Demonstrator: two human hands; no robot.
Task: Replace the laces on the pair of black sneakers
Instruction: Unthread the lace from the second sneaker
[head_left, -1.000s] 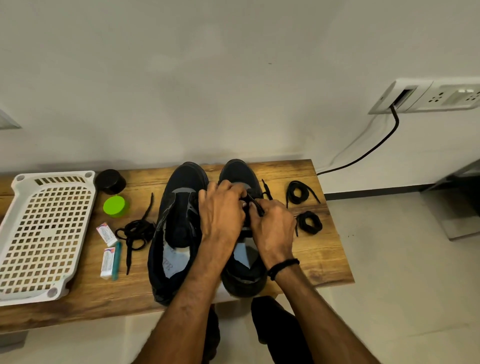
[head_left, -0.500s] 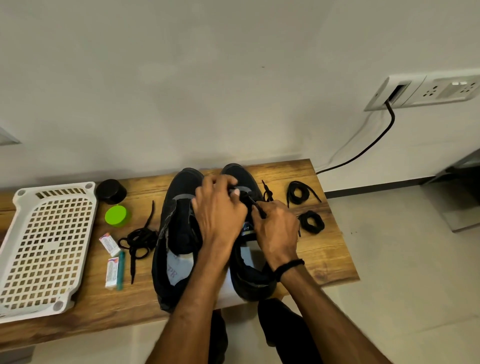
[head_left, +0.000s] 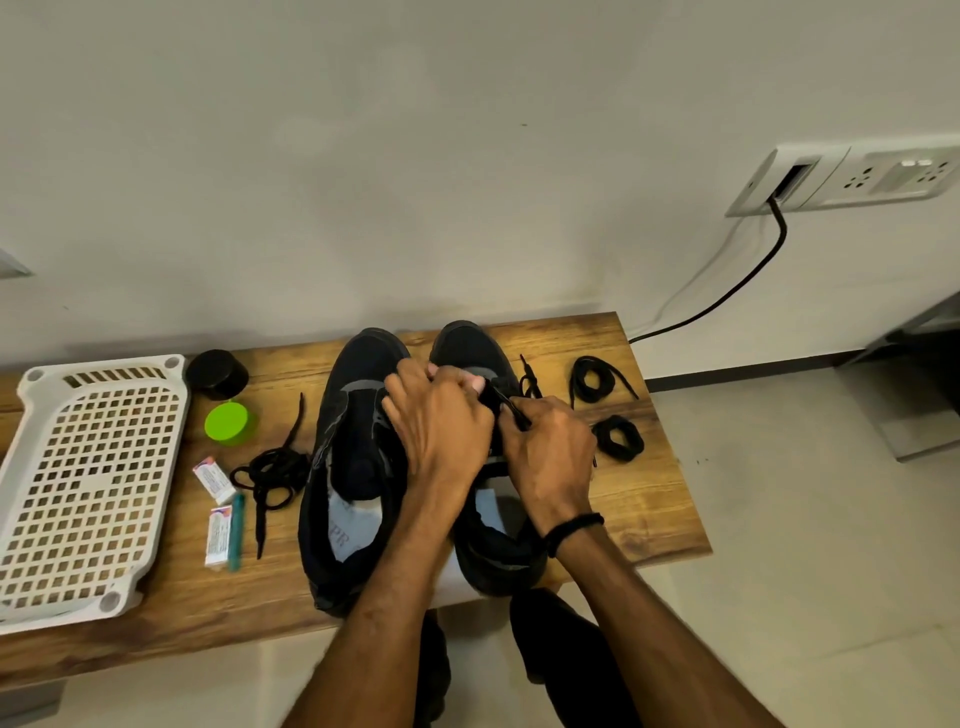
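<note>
Head view: my left hand (head_left: 441, 421) grips the right sneaker (head_left: 462, 340), right hand (head_left: 550, 447) pinches the limp lace (head_left: 511, 410); I'd judge it floppy, best held near its tip.

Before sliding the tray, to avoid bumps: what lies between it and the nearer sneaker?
Head view: black jar, green lid, two small packets, teal stick, tangled black lace.

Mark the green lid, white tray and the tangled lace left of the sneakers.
green lid (head_left: 227, 422), head view, centre of its top face.
white tray (head_left: 35, 376), head view, far left corner of its rim.
tangled lace (head_left: 272, 473), head view, middle of the coiled bunch.
</note>
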